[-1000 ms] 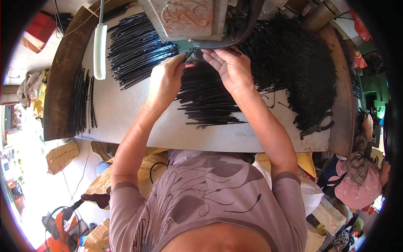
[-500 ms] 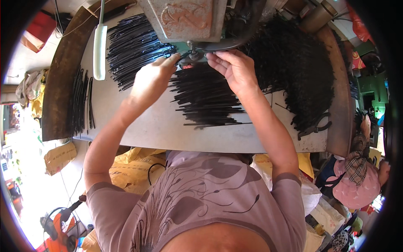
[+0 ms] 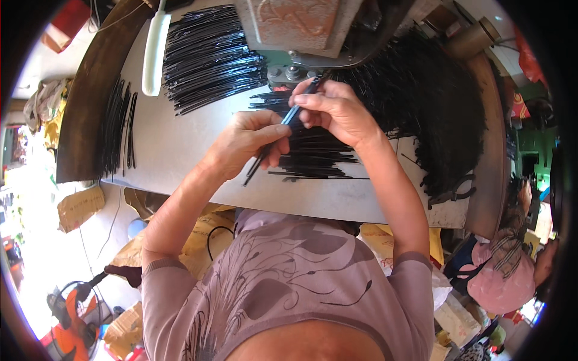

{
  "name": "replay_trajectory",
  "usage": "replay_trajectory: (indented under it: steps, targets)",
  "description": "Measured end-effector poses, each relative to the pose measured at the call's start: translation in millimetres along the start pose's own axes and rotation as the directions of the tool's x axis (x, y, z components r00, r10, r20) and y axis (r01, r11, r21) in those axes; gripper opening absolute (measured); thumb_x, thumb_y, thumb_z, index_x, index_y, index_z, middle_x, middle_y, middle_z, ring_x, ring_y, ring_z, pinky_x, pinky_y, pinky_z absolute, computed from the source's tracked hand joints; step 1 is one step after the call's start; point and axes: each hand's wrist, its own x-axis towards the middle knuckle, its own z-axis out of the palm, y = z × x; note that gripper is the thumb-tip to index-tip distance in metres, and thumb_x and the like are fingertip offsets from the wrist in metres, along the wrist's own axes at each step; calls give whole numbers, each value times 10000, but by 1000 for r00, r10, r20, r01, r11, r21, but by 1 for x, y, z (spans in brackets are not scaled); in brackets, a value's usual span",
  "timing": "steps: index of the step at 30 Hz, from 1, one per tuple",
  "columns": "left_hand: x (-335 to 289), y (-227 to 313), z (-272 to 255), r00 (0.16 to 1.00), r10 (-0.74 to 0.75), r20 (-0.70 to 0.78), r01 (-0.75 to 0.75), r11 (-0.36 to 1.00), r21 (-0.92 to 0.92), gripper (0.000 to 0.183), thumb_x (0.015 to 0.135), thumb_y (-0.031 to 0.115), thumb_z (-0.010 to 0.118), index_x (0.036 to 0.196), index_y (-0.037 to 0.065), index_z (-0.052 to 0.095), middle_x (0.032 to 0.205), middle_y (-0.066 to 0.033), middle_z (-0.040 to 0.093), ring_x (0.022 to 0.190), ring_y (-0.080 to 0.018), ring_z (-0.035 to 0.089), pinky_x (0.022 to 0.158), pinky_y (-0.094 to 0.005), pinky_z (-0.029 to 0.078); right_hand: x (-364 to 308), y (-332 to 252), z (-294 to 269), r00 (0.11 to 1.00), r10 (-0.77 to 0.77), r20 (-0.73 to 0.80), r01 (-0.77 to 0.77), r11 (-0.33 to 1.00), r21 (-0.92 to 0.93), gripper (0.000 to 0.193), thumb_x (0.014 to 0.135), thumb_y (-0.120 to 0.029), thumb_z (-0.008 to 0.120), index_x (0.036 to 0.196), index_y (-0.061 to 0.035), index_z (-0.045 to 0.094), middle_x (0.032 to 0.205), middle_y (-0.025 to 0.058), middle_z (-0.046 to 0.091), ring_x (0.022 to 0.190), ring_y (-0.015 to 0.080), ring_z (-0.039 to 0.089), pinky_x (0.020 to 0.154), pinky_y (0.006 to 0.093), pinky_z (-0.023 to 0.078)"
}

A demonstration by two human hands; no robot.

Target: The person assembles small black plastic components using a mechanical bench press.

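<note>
Between both hands runs a small bundle of thin black strips point(image 3: 291, 114), slanting from upper right to lower left over the table. My left hand point(image 3: 256, 137) pinches the middle of it between thumb and fingers, and its lower end sticks out beneath. Closer to the upper end, my right hand point(image 3: 331, 109) is closed on the same bundle, with the thumb along it. Just behind the hands stands a grey metal machine point(image 3: 298, 27) with a bolted lower plate. Below them a central pile of black strips point(image 3: 319, 161) lies partly hidden by my hands.
A neat pile of black strips point(image 3: 211, 57) lies left of the machine; a large tangled heap of black strands point(image 3: 445, 108) fills the right. Dark-handled pliers or scissors point(image 3: 456, 191) rest near the right edge. A white lamp point(image 3: 156, 57) hangs at left. Someone in pink point(image 3: 503, 277) is at right.
Both hands have drawn back from the machine toward me and come together. They now show a bundle of strips between them. The view has shifted slightly.
</note>
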Motion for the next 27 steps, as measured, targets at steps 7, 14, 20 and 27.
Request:
replay_trajectory:
  steps: [7,14,20,27]
  targets:
    - [9,8,17,992,106,-63,-72,913,402,207,812,181,519,737,-12,528,609,-72,556,415,-89,481,358,-202,359,-11,-9,-13,998,-29,-63,30,1000,8,122,780,-103,547,866,-17,552,858,127,580,650,135,572,576,246,489]
    - [12,-1,-3,943,-85,322,155,968,-199,192,850,162,479,753,2,519,588,-119,533,354,-81,415,293,-173,254,-16,-8,-19,997,-20,81,20,1000,10,116,768,-67,543,851,13,554,845,157,574,620,165,590,566,274,508]
    - [13,1,6,992,128,-15,-111,904,413,154,778,128,558,694,-1,554,561,-59,563,400,-127,482,387,-217,371,-16,1,-16,998,-56,0,56,998,38,150,791,-90,539,880,31,542,868,143,577,702,182,598,634,289,515]
    - [14,-3,32,513,854,82,-308,94,947,547,637,57,658,1138,33,440,1141,-165,436,995,-317,438,835,-371,351,-6,-1,-25,949,-152,-277,214,954,208,150,802,-70,524,879,58,536,843,141,579,730,239,600,664,325,518]
